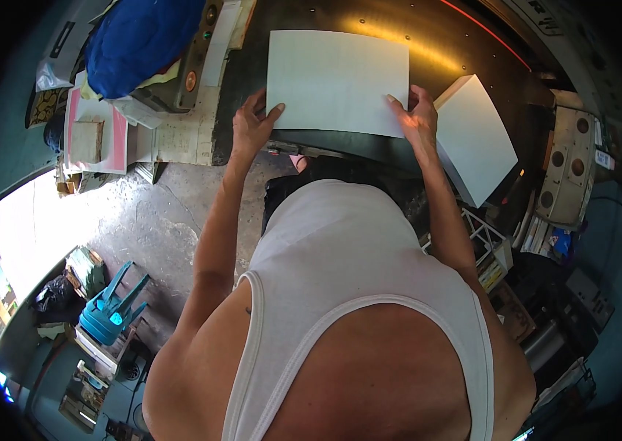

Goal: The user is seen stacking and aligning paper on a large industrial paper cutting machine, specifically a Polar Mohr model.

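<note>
Holding a white stack (339,82) btwn them: both hands, L hand (254,123) at its near-L corner, R hand (416,119) at its near-R corner. L thumb lay on the near-L corner, fingers curled at the L side; R thumb sat on top nr the R edge, other fingers round that side. Grip was wide, a hand per end. Stack was over the dark table (428,28), nr its front edge, straight ahead of the person; couldn't tell if it was lifted or resting.

Just R of the R hand, a 2nd stack (478,140), also white, sat at an angle on the same table. Yellow glare hit the tabletop behind, w/ a red line (498,40) at far R. Further R: pale dial panel (569,165).

L of the table: blue bundle (142,48) beside a button panel (199,62); nearer, a pink-edged box (118,140) w/ a tan block (87,142) on it. Below, grey floor (167,202), then a teal stool (109,316) lower L, nr a black bag (57,294). Person wore a white tank top (347,228).
</note>
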`<action>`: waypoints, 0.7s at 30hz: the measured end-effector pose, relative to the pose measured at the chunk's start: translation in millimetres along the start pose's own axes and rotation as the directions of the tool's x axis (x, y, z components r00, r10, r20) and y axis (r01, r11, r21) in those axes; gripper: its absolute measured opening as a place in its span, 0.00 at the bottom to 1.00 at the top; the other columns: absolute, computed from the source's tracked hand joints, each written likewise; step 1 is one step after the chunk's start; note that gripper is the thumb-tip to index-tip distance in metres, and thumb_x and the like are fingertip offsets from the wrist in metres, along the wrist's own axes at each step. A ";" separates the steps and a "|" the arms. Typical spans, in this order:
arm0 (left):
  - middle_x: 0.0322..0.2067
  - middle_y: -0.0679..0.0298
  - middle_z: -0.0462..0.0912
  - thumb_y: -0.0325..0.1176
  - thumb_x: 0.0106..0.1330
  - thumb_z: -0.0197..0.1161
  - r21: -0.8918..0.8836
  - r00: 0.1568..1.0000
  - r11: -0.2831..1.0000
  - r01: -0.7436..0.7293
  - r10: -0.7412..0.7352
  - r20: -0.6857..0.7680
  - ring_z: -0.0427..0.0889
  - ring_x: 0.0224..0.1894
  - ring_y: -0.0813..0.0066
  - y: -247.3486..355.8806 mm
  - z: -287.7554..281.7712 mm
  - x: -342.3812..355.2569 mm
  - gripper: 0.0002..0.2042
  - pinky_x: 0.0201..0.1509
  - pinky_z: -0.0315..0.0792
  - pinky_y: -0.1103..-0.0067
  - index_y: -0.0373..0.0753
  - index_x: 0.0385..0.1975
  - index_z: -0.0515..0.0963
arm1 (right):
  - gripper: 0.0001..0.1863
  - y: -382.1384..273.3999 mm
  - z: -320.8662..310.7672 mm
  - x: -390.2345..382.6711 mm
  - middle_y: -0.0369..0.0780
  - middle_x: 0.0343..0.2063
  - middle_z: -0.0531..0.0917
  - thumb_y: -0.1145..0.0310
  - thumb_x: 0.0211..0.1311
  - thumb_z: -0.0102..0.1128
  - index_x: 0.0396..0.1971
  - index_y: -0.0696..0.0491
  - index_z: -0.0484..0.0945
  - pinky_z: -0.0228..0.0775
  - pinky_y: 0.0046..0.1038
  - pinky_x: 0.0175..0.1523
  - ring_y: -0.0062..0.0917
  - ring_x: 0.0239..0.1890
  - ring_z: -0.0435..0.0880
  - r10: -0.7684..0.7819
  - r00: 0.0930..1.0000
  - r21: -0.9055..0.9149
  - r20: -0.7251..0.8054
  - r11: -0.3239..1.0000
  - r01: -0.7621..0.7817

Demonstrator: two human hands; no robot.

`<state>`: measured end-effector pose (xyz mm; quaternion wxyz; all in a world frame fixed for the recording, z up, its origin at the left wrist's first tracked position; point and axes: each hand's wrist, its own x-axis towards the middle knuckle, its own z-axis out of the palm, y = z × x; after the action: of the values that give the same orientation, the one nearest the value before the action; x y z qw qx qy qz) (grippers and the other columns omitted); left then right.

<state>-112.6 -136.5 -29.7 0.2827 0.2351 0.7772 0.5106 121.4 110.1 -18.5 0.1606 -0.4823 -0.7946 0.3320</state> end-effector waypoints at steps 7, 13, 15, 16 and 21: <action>0.54 0.44 0.81 0.33 0.62 0.71 0.016 1.000 1.000 -0.022 0.022 0.000 0.82 0.57 0.58 0.0 0.1 0.2 0.28 0.56 0.80 0.71 0.26 0.59 0.72 | 0.32 -2.2 -9.1 0.0 0.48 0.40 0.85 0.55 0.53 0.74 0.51 0.62 0.77 0.76 0.36 0.51 0.38 0.42 0.85 0.002 0.999 -0.080 0.052 0.997 0.002; 0.54 0.43 0.81 0.32 0.62 0.70 0.044 1.000 0.999 -0.019 0.019 0.006 0.82 0.57 0.58 5.1 0.5 -1.5 0.28 0.56 0.80 0.71 0.25 0.59 0.72 | 0.30 -5.0 -11.7 -1.1 0.47 0.39 0.86 0.56 0.54 0.74 0.50 0.61 0.78 0.76 0.36 0.51 0.38 0.42 0.85 0.019 0.994 -0.048 0.104 0.999 -0.014; 0.54 0.43 0.81 0.32 0.62 0.70 0.006 1.000 1.000 -0.010 0.010 0.006 0.82 0.57 0.58 7.2 0.9 -2.9 0.28 0.57 0.79 0.71 0.25 0.59 0.71 | 0.29 -4.3 -10.7 -1.7 0.47 0.40 0.86 0.56 0.54 0.74 0.50 0.61 0.78 0.76 0.35 0.51 0.37 0.42 0.85 0.014 0.995 -0.044 0.094 0.999 -0.010; 0.54 0.43 0.81 0.32 0.62 0.70 0.012 1.000 1.000 -0.016 0.016 0.000 0.82 0.57 0.58 8.0 1.1 -3.5 0.28 0.57 0.79 0.71 0.25 0.59 0.71 | 0.30 -3.8 -10.5 -1.6 0.47 0.40 0.86 0.56 0.54 0.74 0.50 0.61 0.78 0.76 0.35 0.51 0.37 0.42 0.86 0.018 0.996 -0.048 0.089 0.999 -0.014; 0.54 0.43 0.81 0.32 0.62 0.70 -0.030 1.000 0.999 0.031 -0.031 -0.001 0.82 0.57 0.58 9.2 2.4 -4.7 0.28 0.59 0.78 0.70 0.26 0.60 0.71 | 0.30 -1.4 -9.9 -1.4 0.46 0.39 0.86 0.56 0.53 0.74 0.50 0.60 0.78 0.76 0.35 0.50 0.37 0.42 0.85 0.040 0.996 -0.053 0.086 0.998 -0.036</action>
<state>-106.8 -134.6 -21.0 0.2934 0.2186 0.7733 0.5179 126.8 112.1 -10.3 0.1071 -0.4865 -0.7998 0.3349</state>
